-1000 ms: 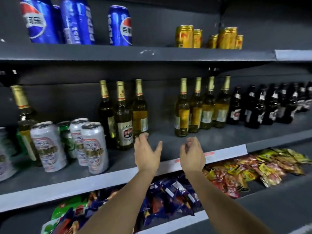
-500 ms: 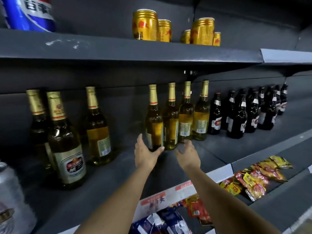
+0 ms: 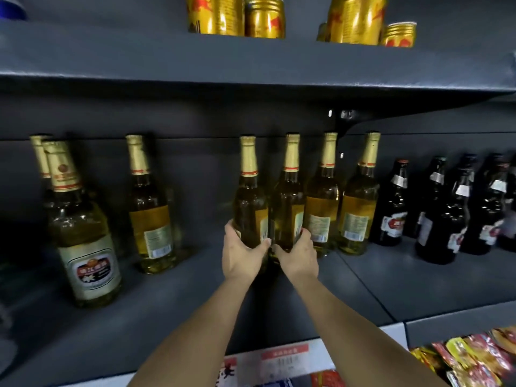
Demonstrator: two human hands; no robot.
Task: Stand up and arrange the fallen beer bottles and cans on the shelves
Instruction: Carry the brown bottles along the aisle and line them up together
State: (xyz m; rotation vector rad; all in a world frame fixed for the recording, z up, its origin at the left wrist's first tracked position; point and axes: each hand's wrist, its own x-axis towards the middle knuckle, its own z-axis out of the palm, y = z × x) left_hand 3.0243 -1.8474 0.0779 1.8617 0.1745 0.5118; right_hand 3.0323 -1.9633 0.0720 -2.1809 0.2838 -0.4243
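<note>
Reaching forward in the head view, both bare arms go up to the middle shelf (image 3: 363, 277), which is dark grey. The left hand (image 3: 242, 254) is wrapped around the lower body of the first gold-necked bottle (image 3: 249, 208) in a row of four; the thumb lies across the front of the glass and the fingers go behind it, so it is closed on this bottle. The right hand (image 3: 298, 255) is curled around the base of the second bottle (image 3: 289, 208), with the fingers bent on its right side, closed on it too. The two bottles touch each other side by side. Both stand upright, long axis vertical, gold foil necks pointing up to the upper shelf (image 3: 251, 65). I cannot tell if their bases rest on the shelf, because the hands hide them.

Just right of them two more bottles of the same kind (image 3: 339, 202) stand upright, labels turned to the camera. Further right is a group of dark bottles (image 3: 446, 208), also upright. On the left, well apart, stand a single pale bottle (image 3: 150, 213) and a bottle with a white label (image 3: 81, 227), with another neck behind it. Gold cans (image 3: 237, 16) stand upright on the upper shelf. Colourful snack packets (image 3: 474, 358) lie at the lower right.
</note>
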